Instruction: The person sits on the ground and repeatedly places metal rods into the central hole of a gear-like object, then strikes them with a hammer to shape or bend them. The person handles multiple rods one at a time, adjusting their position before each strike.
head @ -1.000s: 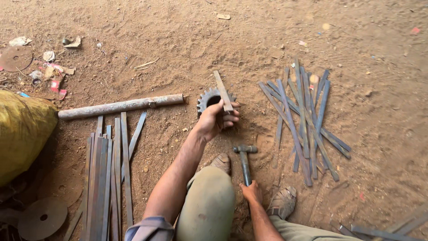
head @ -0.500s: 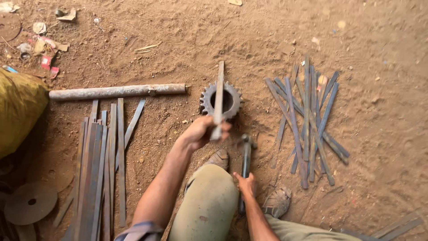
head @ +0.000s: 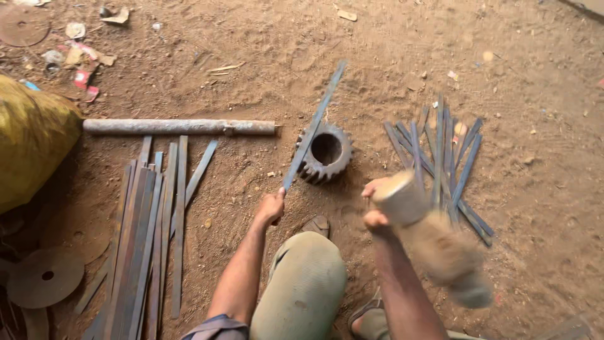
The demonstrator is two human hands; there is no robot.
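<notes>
Grips the near end of the flat metal strip [head: 313, 126] in the left hand [head: 272, 206], fingers closed tight around it. Rests the strip across the left rim of the toothed gear [head: 327, 153], which lies flat on the dirt at the centre; slants the strip's free end toward the far right.

Compared with one second earlier:
- Shows the hammer [head: 434, 242] no longer low by the near foot but raised off the ground in the right hand [head: 376, 204], fist clamped on the handle; smears heavily from motion, so hides the head's exact shape.
- Shows the strip lower and drawn nearer, flat against the gear instead of held above it.
- Indicates, as a judgement, a striking phase: workpiece seated, tool in swing.

Surroundings:
- Right of the gear: a fanned pile of blue-grey strips [head: 440, 164].
- Left: a stack of rusty strips [head: 148, 220], with a grey rod [head: 179, 126] lying crosswise at its far end.

Packages and labels:
- Left edge: a bulging yellow sack [head: 31, 138], no marking visible.
- Far left: crumpled red and white wrappers [head: 82, 72], too small to make out.
- No signs in view.
</notes>
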